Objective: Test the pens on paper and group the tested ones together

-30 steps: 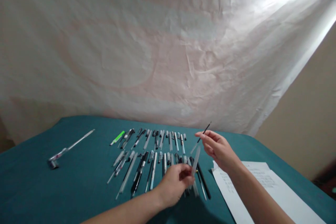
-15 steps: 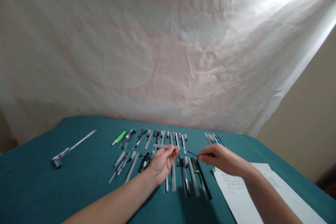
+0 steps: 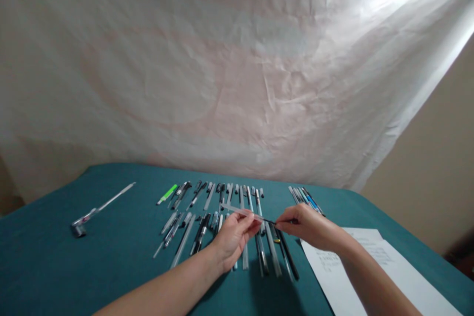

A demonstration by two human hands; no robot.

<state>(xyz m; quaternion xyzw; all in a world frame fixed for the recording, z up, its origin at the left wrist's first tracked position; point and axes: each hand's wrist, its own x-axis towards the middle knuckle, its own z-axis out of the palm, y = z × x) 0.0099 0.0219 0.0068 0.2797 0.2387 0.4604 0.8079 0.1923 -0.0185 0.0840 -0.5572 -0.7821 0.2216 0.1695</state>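
My left hand (image 3: 234, 237) pinches a clear pen barrel (image 3: 237, 210) that lies level above the table and points left. My right hand (image 3: 307, 227) pinches a thin dark ink refill (image 3: 269, 220). The refill's tip meets the open right end of the barrel between the two hands. Under the hands, two rows of pens and pen parts (image 3: 207, 207) lie side by side on the teal tablecloth (image 3: 111, 252).
A sheet of white paper with writing (image 3: 374, 269) lies at the right under my right forearm. Several more pens (image 3: 305, 196) sit behind my right hand. A long clear rod with a metal end (image 3: 98, 208) lies far left. A creased white sheet hangs behind the table.
The hands came together: the barrel swung from upright to level, the refill dropped from raised to pointing left, and its tip now meets the barrel's end.
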